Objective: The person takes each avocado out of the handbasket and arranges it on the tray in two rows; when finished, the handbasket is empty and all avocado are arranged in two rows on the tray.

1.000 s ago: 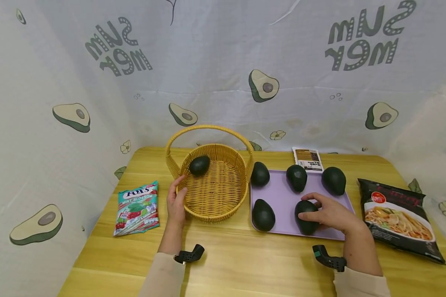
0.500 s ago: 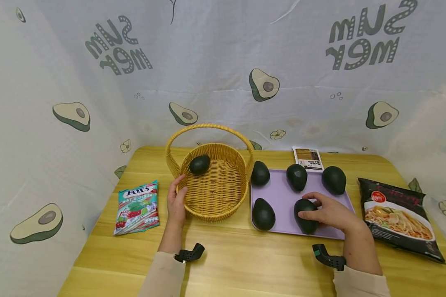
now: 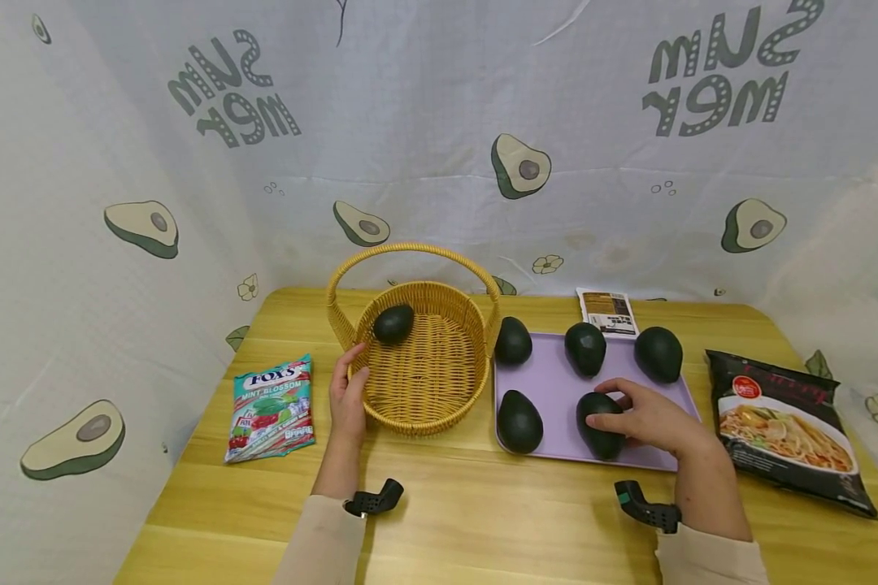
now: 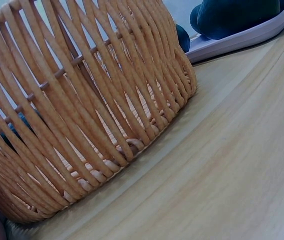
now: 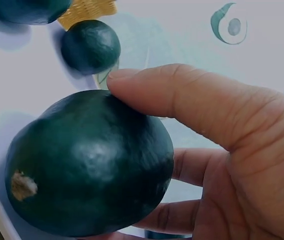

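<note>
My left hand (image 3: 347, 404) rests against the left side of the yellow wicker basket (image 3: 422, 424), thumb and index finger apart at its rim. In the left wrist view the basket's woven wall (image 4: 91, 95) fills the upper left, and most of that hand is hidden. One dark green avocado (image 3: 393, 324) lies inside the basket. With thumb and fingers around it, my right hand (image 3: 651, 421) grips another avocado (image 3: 597, 443) at the front of the lilac tray (image 3: 549, 390). The right wrist view shows this avocado (image 5: 89, 165) close up, its brown stem end to the left.
Several more avocados (image 3: 519, 422) lie on the tray. Left of the basket is a FOX'S candy bag (image 3: 272, 410); to the tray's right lies a black noodle pack (image 3: 786, 435). A small packet (image 3: 607, 313) sits behind the tray. The basket's tall handle (image 3: 413, 248) arches above it.
The gripped avocado has shifted very slightly left in the right hand. The left hand and the basket have stayed in place.
</note>
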Action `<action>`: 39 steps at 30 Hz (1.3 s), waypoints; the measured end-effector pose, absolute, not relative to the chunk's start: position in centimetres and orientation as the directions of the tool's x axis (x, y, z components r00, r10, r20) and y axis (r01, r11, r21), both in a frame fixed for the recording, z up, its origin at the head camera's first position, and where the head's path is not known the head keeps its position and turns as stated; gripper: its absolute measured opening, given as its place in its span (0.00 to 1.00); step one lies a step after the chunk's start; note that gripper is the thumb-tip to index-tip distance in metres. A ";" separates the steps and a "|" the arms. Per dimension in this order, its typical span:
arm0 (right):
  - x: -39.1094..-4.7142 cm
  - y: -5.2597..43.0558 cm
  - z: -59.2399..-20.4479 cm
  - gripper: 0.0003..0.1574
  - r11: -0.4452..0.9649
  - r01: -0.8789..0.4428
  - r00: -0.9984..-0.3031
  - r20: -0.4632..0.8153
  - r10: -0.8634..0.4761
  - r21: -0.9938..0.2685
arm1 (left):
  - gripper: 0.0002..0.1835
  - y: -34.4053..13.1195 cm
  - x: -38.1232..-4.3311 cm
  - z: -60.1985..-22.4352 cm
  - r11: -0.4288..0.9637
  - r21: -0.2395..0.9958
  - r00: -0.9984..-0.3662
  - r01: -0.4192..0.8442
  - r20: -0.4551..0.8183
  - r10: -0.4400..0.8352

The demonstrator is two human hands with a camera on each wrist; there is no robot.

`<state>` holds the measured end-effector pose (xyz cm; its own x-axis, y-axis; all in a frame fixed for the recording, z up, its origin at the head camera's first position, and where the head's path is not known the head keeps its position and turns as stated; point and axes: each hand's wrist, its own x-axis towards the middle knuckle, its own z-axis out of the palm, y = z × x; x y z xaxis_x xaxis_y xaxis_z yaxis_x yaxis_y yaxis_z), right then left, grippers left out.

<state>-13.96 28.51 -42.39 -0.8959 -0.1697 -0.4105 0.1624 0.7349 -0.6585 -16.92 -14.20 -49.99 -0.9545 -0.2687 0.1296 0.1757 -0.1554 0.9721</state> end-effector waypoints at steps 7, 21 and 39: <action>-14.0 28.9 -42.4 0.44 0.746 0.160 -0.898 -0.409 -0.163 -0.647 | 0.23 -14.1 -16.9 -50.0 -0.149 0.974 -0.954 0.173 0.128 -0.272; -14.1 28.5 -42.3 0.44 0.769 0.146 -0.902 -0.403 -0.156 -0.622 | 0.23 -14.1 -16.9 -49.8 -0.155 0.974 -0.954 0.164 0.116 -0.278; -13.8 28.2 -41.3 0.49 0.824 0.088 -0.946 -0.307 -0.107 -0.559 | 0.23 -14.0 -16.8 -49.8 -0.150 0.976 -0.953 0.157 0.110 -0.283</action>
